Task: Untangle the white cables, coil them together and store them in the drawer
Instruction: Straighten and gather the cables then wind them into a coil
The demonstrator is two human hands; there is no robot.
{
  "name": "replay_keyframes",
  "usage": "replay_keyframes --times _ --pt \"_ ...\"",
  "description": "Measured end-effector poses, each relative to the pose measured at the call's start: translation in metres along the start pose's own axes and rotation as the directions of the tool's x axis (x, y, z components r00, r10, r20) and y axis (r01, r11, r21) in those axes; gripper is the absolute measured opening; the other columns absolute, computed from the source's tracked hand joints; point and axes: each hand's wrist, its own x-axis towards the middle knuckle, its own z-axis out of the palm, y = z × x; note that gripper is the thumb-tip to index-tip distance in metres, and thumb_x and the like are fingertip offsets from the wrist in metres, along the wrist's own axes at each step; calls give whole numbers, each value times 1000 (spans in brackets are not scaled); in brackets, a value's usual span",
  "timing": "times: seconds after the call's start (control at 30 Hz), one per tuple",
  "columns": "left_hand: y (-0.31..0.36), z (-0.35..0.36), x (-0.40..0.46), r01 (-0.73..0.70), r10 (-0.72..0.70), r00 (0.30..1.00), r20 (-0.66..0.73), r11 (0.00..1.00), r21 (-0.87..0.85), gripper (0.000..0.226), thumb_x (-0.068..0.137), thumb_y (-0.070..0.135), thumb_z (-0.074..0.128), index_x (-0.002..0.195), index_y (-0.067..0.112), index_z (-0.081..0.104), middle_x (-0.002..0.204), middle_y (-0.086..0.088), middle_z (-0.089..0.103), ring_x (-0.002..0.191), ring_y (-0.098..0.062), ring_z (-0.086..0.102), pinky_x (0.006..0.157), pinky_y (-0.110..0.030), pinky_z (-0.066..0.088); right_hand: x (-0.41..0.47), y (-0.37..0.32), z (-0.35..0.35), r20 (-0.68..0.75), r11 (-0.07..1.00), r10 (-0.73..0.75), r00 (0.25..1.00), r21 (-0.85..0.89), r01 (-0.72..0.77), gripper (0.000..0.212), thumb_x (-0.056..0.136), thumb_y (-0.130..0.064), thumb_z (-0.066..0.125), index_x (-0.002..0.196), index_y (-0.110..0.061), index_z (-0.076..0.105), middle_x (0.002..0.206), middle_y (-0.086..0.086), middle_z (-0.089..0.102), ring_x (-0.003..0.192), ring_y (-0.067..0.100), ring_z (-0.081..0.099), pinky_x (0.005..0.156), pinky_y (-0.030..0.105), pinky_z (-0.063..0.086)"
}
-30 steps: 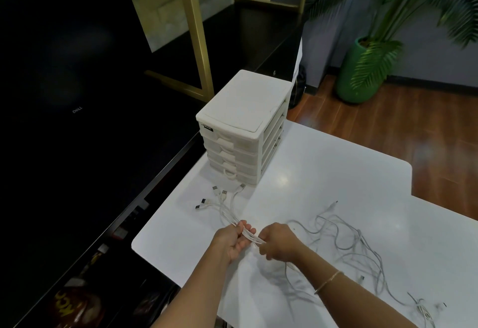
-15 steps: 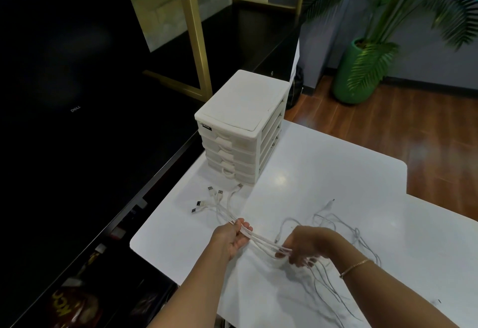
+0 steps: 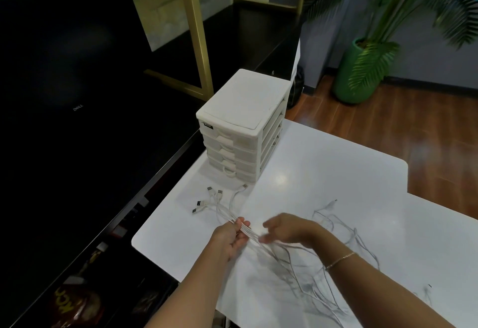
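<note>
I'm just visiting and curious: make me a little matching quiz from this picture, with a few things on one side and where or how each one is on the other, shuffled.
Things:
1. left hand
2. drawer unit
3. USB plugs
4. potted palm

Places or states:
A. stands on the wooden floor, beyond the table
B. lie fanned out on the white table, in front of the drawers
C. grips the bundle of white cables
D. stands at the table's far left corner, all drawers shut

Pairs: 1-C, 2-D, 3-B, 4-A
</note>
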Motion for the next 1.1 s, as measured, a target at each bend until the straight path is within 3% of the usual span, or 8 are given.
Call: replay_keyframes --times 0.07,0.2,0.4,0.5,0.63,0.83,0.97,1.1 --pt "-2 1 -2 2 -2 1000 -1 1000 20 31 100 9 41 127 -2 52 96 -8 65 63 -12 52 73 -26 48 9 -9 12 -110 994 14 994 107 -2 44 93 -32 53 120 2 60 127 18 59 107 24 57 95 30 43" --pt "0 0 -6 1 0 1000 -28 1000 24 29 100 9 43 125 0 54 83 -4 62 51 -6 54 50 -16 47 16 -16 33 -226 998 11 974 55 2 31 93 -23 52 100 -2 72 106 15 70 81 13 51 76 24 40" --pt "0 -1 -11 12 -11 1000 13 998 -64 30 99 3 43 126 -8 51 87 -12 60 79 -20 57 82 -32 48 19 -16 36 -223 999 -31 974 -48 21 27 83 -9 53 100 6 68 103 19 69 94 29 62 78 31 46" --pt "1 1 -10 17 -15 1000 24 997 -73 31 99 3 42 126 -8 51 85 -12 59 91 -25 56 88 -38 44 21 -11 40 -238 999 -34 971 2 36 24 77 -3 55 94 8 68 96 21 70 82 31 62 62 26 39" --pt "0 2 -9 25 -23 999 24 998 -61 30 99 3 42 126 -8 51 82 -11 58 79 -22 58 86 -38 44 18 -9 41 -241 997 -25 970 60 40 22 77 -4 55 91 4 69 88 16 73 67 20 63 63 25 49" --pt "-2 5 -6 19 -18 1000 10 998 -60 29 98 2 43 123 -9 52 80 -12 58 71 -19 56 86 -41 45 12 -2 40 -129 999 -23 991 -25 20 15 88 -4 45 83 -15 54 75 1 59 58 17 64 46 16 48" --pt "-5 9 -8 25 -25 1000 13 999 -31 29 99 3 42 123 -8 53 80 -12 58 70 -19 55 85 -42 46 8 -1 32 -52 988 15 999 -151 -23 20 90 -3 41 90 -11 59 78 5 57 84 28 68 66 29 55" --pt "-1 8 -8 11 -11 1000 9 1000 -24 31 99 5 42 126 -7 51 79 -10 57 69 -18 54 80 -38 49 11 4 37 -111 920 51 992 -382 -90 29 90 -13 46 113 0 59 119 15 59 100 28 58 79 31 44"
